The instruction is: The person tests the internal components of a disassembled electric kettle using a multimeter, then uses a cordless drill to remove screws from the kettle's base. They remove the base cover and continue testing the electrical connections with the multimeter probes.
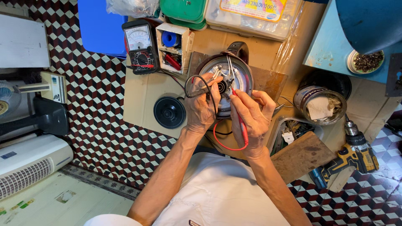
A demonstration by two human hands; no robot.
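Both our hands work probes on an upturned kettle at mid-bench.

Our right hand (pixel 253 121) pinches the red probe (pixel 240 115) with fingers closed round it, tip down in the kettle (pixel 243 75) base. Our left hand (pixel 202 106) is curled shut on the black probe (pixel 209 90), its lead looping over the knuckles. Kettle lies base-up on a wood board (pixel 270 79), handle far. Just left sits a round black base (pixel 169 112); farther left and far, the meter (pixel 139 46). Right of us are a tin (pixel 320 104) and, nearer, a yellow drill (pixel 354 157).
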